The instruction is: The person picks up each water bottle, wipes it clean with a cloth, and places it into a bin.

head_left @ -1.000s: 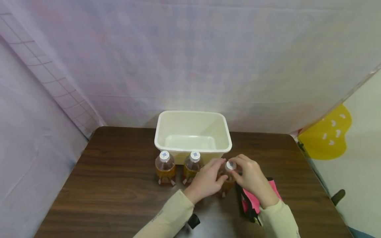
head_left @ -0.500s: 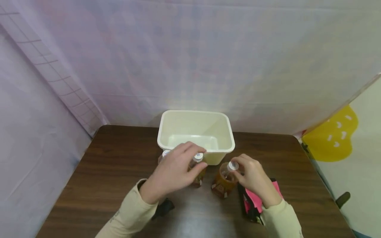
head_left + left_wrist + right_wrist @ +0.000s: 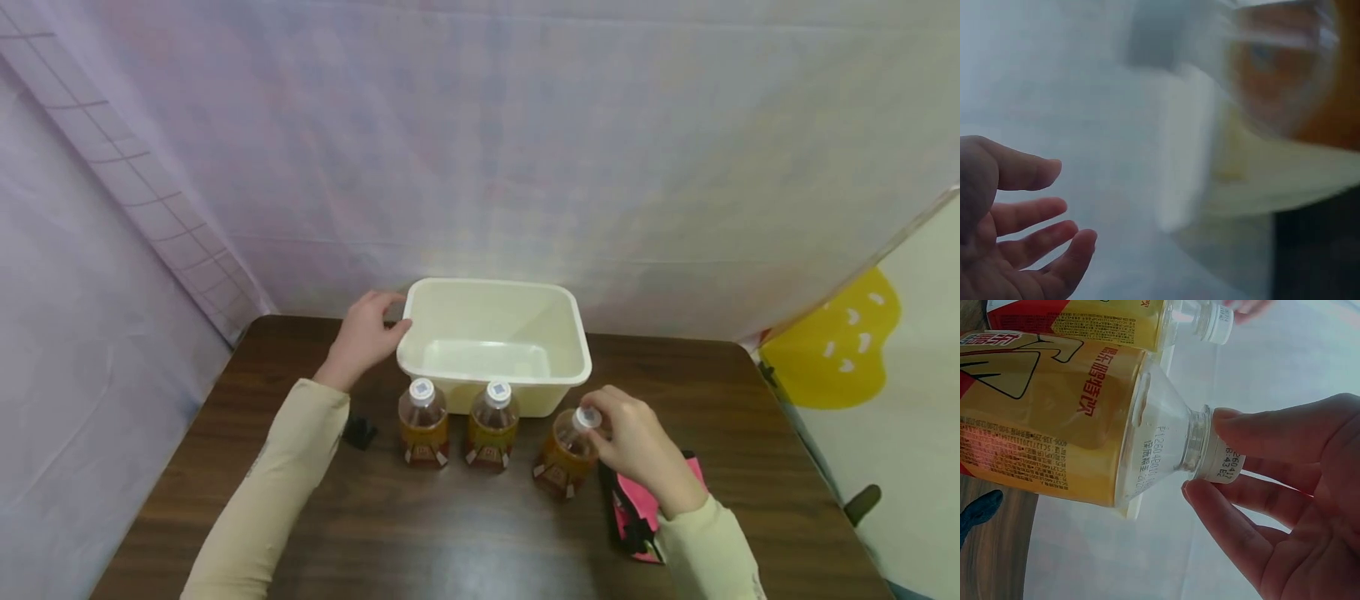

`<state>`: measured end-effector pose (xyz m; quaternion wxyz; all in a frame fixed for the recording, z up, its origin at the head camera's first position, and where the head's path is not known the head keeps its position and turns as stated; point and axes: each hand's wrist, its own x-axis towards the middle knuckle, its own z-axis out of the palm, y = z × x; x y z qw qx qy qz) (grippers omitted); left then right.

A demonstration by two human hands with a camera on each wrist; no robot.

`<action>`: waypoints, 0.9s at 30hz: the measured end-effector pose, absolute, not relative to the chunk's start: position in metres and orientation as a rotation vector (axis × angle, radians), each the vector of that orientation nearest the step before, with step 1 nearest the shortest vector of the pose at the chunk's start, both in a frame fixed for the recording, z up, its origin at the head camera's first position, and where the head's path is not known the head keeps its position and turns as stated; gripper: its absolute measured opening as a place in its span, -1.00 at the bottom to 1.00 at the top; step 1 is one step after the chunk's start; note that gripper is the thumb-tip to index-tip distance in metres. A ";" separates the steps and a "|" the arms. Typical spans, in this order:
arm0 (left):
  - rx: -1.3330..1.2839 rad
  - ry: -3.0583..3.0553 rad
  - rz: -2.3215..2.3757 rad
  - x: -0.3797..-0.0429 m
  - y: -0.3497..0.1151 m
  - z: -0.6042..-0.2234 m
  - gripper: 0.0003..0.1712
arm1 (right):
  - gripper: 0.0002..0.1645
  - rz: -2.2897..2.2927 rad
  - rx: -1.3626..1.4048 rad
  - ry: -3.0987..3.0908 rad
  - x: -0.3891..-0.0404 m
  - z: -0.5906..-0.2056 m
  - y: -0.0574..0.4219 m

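Note:
My right hand (image 3: 630,442) pinches the white cap of the rightmost drink bottle (image 3: 562,461) between thumb and fingers. That bottle leans, its cap further right than its base. In the right wrist view, its yellow-and-red label (image 3: 1047,412) faces the camera. My left hand (image 3: 366,333) is at the left rim of the white plastic basin (image 3: 495,379), thumb tip right at the edge, fingers loosely bent. The left wrist view shows those fingers (image 3: 1035,169) spread with nothing between them. Two more bottles, a left one (image 3: 424,425) and a middle one (image 3: 492,427), stand upright before the basin.
A pink-and-black cloth item (image 3: 637,508) lies on the brown wooden table (image 3: 420,542), right of the bottles, under my right forearm. Behind the table hangs a pale curtain (image 3: 525,150). A yellow shape (image 3: 832,350) shows on the right wall.
My left hand has left the right bottle and moved left past the other bottles to the basin's left rim. The right hand keeps the cap; its bottle now leans more.

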<state>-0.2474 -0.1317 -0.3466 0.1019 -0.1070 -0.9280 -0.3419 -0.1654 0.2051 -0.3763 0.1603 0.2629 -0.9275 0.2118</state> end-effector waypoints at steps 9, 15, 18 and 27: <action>-0.196 -2.826 -1.055 -0.268 -0.140 -0.386 -0.60 | -0.69 0.582 0.763 -2.651 -0.164 -0.375 0.204; -0.173 -2.850 -1.054 -0.270 -0.137 -0.393 -0.60 | -0.68 0.573 0.769 -2.669 -0.165 -0.373 0.204; -0.159 -2.867 -1.051 -0.270 -0.135 -0.395 -0.61 | -0.69 0.576 0.765 -2.681 -0.166 -0.374 0.203; -0.135 -2.864 -1.052 -0.271 -0.131 -0.396 -0.62 | -0.65 0.567 0.833 -2.696 -0.169 -0.371 0.204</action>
